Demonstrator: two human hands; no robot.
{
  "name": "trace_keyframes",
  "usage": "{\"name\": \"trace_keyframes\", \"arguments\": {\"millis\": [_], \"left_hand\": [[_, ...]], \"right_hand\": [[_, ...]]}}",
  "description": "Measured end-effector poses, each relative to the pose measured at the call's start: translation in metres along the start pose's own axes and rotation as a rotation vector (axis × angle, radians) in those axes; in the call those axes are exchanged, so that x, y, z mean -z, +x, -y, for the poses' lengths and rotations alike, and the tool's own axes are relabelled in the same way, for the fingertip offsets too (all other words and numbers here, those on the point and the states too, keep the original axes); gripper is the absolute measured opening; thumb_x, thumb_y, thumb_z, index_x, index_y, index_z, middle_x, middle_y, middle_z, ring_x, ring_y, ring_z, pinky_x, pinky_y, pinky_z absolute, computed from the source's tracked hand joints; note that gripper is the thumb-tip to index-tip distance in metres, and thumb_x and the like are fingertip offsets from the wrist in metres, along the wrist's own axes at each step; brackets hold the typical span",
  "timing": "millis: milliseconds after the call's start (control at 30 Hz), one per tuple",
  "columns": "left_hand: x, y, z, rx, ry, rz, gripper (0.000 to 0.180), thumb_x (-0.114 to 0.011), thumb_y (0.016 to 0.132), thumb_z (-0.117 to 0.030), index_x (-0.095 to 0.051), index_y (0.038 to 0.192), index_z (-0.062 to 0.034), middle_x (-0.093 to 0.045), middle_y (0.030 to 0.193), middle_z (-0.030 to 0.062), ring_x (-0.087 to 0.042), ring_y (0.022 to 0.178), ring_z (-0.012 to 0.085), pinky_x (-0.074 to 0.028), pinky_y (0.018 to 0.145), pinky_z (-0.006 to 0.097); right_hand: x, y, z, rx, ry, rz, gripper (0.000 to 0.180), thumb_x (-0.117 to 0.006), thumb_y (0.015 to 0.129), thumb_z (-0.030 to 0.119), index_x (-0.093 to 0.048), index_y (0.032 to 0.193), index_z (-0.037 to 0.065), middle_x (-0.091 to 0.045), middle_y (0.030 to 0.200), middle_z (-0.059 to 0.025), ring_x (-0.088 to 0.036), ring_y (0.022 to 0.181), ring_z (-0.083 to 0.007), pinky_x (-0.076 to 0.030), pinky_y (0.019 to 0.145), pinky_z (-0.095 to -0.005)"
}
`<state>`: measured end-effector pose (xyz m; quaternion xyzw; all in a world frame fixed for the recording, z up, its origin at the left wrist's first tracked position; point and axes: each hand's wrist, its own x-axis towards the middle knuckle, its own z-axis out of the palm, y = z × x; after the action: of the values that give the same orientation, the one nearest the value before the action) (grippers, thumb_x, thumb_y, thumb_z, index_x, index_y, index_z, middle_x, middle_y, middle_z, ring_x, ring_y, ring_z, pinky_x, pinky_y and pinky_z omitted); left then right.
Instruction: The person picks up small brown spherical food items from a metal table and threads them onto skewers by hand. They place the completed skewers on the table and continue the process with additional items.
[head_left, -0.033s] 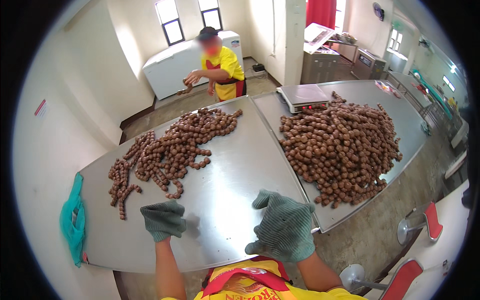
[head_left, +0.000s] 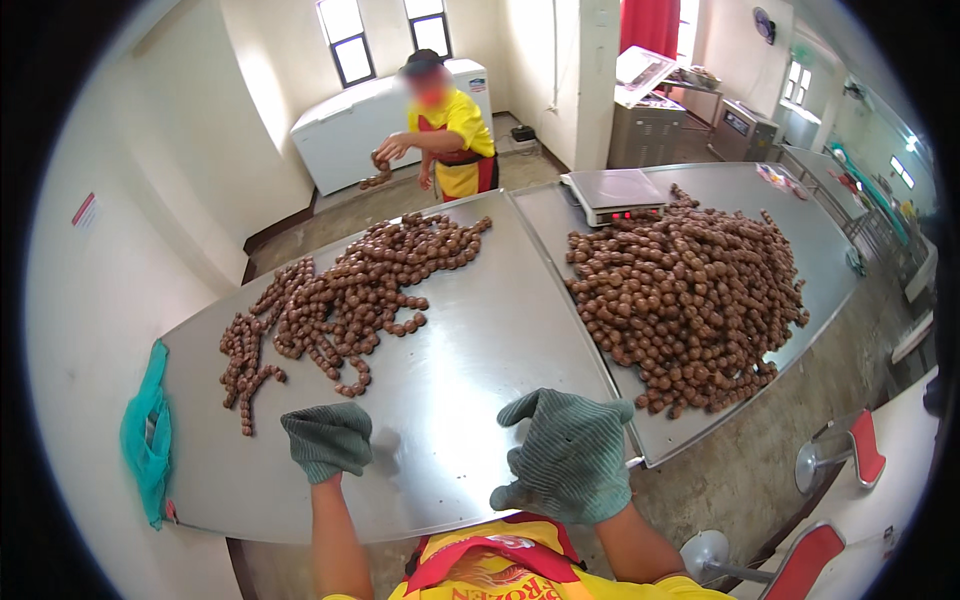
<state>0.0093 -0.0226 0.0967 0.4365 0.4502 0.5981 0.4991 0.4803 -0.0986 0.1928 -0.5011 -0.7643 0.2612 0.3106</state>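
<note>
Sausage links [head_left: 345, 300] lie beyond the left hand [head_left: 328, 441], closure unclear, and spread right hand [head_left: 568, 456].

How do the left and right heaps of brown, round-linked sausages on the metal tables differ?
The left heap of brown sausages is smaller; the right heap of brown sausages is larger. The left heap sprawls, with separate strands trailing at its edges; the right heap is densely mounded. Both show rounded brown links strung in chains.

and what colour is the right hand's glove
The glove is grey-green and ribbed, best seen in the head view.
</note>
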Motion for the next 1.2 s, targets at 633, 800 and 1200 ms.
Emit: {"name": "trace_keyframes", "arguments": {"millis": [633, 800, 1200], "left_hand": [[-0.014, 0.325, 0.214, -0.489, 1.529, 0.3, 0.045, -0.071, 0.121, -0.03, -0.067, 0.16, -0.0068, -0.072, 0.161, 0.0189, -0.067, 0.149, 0.0356, -0.051, 0.126, 0.053], [-0.206, 0.419, 0.182, -0.302, 1.921, 0.469, 0.03, -0.069, 0.117, -0.029, -0.096, 0.117, -0.0174, -0.091, 0.123, 0.0146, -0.087, 0.11, 0.0363, -0.065, 0.092, 0.065], [-0.201, 0.431, 0.263, -0.289, 1.432, 0.861, 0.058, -0.075, 0.115, -0.026, -0.072, 0.171, -0.0075, -0.072, 0.174, 0.0175, -0.067, 0.162, 0.0325, -0.051, 0.138, 0.05]], "right_hand": [[-0.112, 0.111, 0.071, -0.625, -0.027, 0.297, 0.103, -0.075, 0.117, 0.067, -0.04, 0.193, 0.009, -0.079, 0.138, -0.0169, -0.073, 0.134, -0.0379, -0.061, 0.112, -0.0719], [-0.131, 0.105, 0.075, -0.731, 0.088, 0.135, 0.099, -0.072, 0.119, 0.062, -0.038, 0.194, 0.007, -0.076, 0.147, -0.0172, -0.072, 0.14, -0.0394, -0.056, 0.121, -0.0696], [-0.141, 0.023, 0.038, -0.848, 0.977, -0.263, 0.09, -0.066, 0.124, 0.049, -0.034, 0.195, 0.003, -0.069, 0.169, -0.018, -0.068, 0.155, -0.0428, -0.046, 0.141, -0.0641]]}}
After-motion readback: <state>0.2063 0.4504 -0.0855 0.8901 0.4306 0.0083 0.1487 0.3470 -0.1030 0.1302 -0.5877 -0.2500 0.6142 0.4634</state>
